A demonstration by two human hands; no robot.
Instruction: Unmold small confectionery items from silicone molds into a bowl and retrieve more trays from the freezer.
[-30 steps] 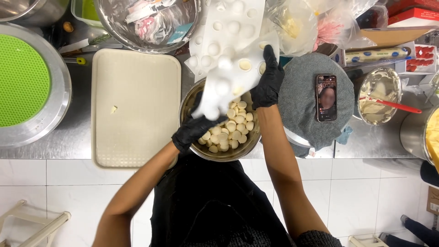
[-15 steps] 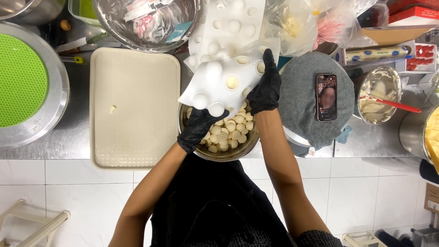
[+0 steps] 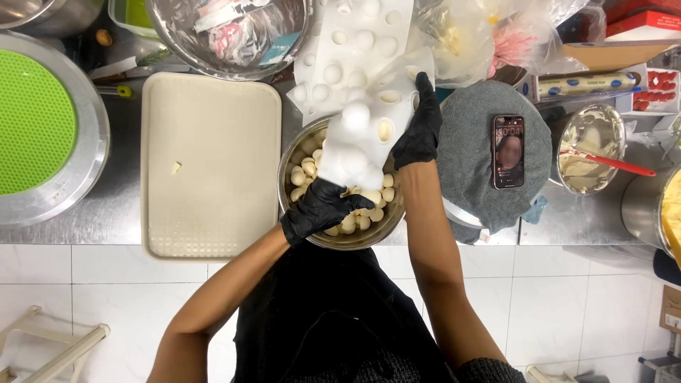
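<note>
Both my hands wear black gloves. My left hand (image 3: 319, 209) grips the near end of a white silicone mould (image 3: 365, 124) with round cavities, bent over a metal bowl (image 3: 291, 152). My right hand (image 3: 420, 128) holds the mould's far right edge. The bowl holds several small pale round pieces (image 3: 305, 174). A second white mould sheet (image 3: 351, 35) lies behind the bowl.
A beige tray (image 3: 209, 163) lies left of the bowl. A green mat in a round pan (image 3: 42, 124) is far left. A phone (image 3: 508, 151) rests on a grey cloth at right, beside a small bowl with a red spatula (image 3: 596, 152). A large steel bowl (image 3: 227, 35) stands behind.
The mould has been folded and twisted more tightly over the bowl. My left hand slid slightly toward me along its lower end; my right hand stays on the upper edge.
</note>
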